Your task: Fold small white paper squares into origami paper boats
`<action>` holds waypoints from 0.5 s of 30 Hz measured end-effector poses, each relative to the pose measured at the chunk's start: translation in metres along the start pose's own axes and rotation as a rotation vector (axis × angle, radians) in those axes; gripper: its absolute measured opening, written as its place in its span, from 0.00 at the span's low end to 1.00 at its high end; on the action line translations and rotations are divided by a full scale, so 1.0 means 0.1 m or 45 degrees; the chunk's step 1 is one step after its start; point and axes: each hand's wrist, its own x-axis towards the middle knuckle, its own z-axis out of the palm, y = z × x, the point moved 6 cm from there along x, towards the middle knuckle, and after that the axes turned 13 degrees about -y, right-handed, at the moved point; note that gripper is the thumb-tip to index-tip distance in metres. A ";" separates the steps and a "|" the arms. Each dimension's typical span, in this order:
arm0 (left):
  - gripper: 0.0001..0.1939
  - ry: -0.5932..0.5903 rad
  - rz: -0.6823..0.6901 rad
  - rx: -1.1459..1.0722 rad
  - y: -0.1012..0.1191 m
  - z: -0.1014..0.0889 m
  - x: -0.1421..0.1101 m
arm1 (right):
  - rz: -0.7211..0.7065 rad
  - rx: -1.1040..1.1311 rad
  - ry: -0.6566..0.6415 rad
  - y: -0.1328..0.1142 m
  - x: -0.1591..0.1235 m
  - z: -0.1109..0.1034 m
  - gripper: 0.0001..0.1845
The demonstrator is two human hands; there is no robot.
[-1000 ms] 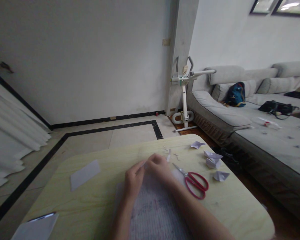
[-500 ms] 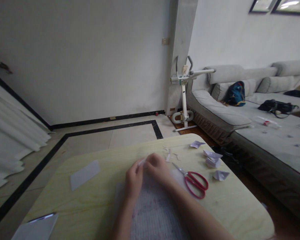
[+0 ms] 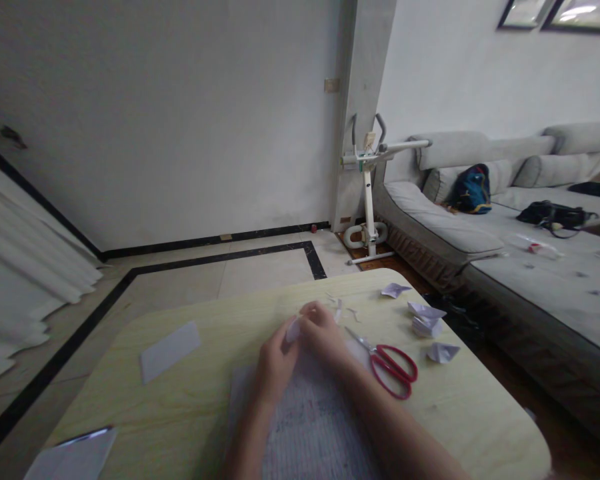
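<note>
My left hand (image 3: pixel 274 363) and my right hand (image 3: pixel 323 333) meet over the middle of a pale wooden table (image 3: pixel 190 400). Together they pinch a small white piece of paper (image 3: pixel 293 329), which sticks up between the fingertips. Both hands rest on a printed sheet (image 3: pixel 305 427) lying under my forearms. Red-handled scissors (image 3: pixel 390 363) lie closed just right of my right wrist.
Several small folded paper shapes (image 3: pixel 426 319) and scraps sit near the table's right edge. A white paper rectangle (image 3: pixel 169 350) lies at left, another sheet (image 3: pixel 73 457) at the near-left corner. A grey sofa (image 3: pixel 505 240) with bags and an exercise bike (image 3: pixel 367 200) stand beyond.
The hands have drawn closer and turned the small paper up, so more of it shows between the fingertips. The left hand shifted slightly right.
</note>
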 end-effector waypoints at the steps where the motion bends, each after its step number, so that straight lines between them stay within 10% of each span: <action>1: 0.20 0.019 -0.003 -0.003 -0.01 -0.02 0.00 | 0.004 0.028 -0.006 0.00 0.00 0.00 0.08; 15: 0.20 0.174 -0.097 -0.041 0.02 -0.13 -0.01 | -0.113 -0.513 -0.060 -0.22 -0.04 0.02 0.09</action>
